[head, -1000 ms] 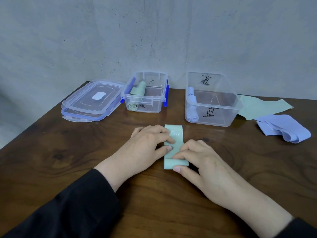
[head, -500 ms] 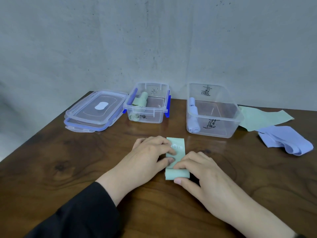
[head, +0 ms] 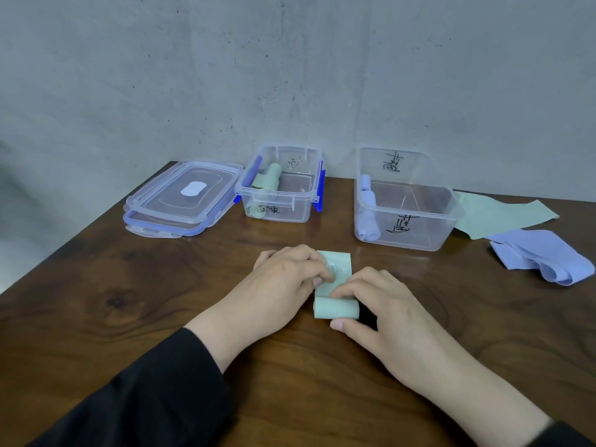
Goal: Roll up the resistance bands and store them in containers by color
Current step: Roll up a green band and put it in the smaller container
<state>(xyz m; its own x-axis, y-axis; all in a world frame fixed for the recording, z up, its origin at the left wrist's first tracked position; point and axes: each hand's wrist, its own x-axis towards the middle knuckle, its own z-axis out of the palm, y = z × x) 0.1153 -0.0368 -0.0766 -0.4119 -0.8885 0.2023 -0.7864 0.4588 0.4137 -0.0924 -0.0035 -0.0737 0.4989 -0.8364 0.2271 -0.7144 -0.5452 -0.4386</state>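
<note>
A pale green resistance band (head: pixel 335 307) lies on the wooden table (head: pixel 129 301) in front of me, its near end wound into a short roll. My left hand (head: pixel 283 282) presses on the flat part from the left. My right hand (head: pixel 380 304) grips the roll, thumb under its near side. The left clear container (head: pixel 306 198) holds rolled green bands (head: pixel 266 183). The right clear container (head: pixel 451 214) holds rolled lilac bands (head: pixel 367 204). Unrolled green (head: pixel 496 214) and lilac (head: pixel 541 256) bands lie at the far right.
Two stacked clear lids with blue rims (head: pixel 183 198) rest at the far left of the table. A grey wall stands right behind the containers. The table's left edge runs diagonally toward me.
The roll at the near end of the green band has grown thicker and the flat part shorter. Both hands have stayed on it. The camera tilted, shifting the scene lower.
</note>
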